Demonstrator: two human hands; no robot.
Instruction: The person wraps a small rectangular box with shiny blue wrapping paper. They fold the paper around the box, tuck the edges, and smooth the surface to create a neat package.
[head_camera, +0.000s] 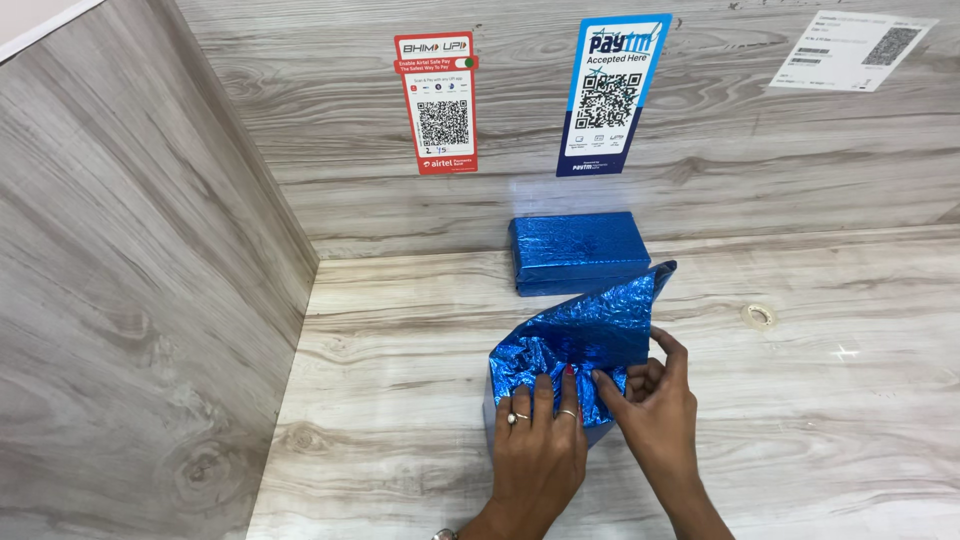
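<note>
A box half covered in shiny blue wrapping foil (585, 335) lies on the wooden counter in front of me. My left hand (537, 440), with rings on two fingers, presses flat on the crumpled foil at the box's near end. My right hand (655, 400) pinches the foil's edge just to the right of it, with a loose flap standing up toward the back. Behind it, against the wall, sits a second box fully wrapped in the same blue foil (578, 250).
A roll of clear tape (759, 316) lies on the counter to the right. On the back wall hang a red-and-white code placard (437, 102), a blue-and-white one (610, 95) and a white paper label (853, 50). A wooden side wall (140, 300) closes the left.
</note>
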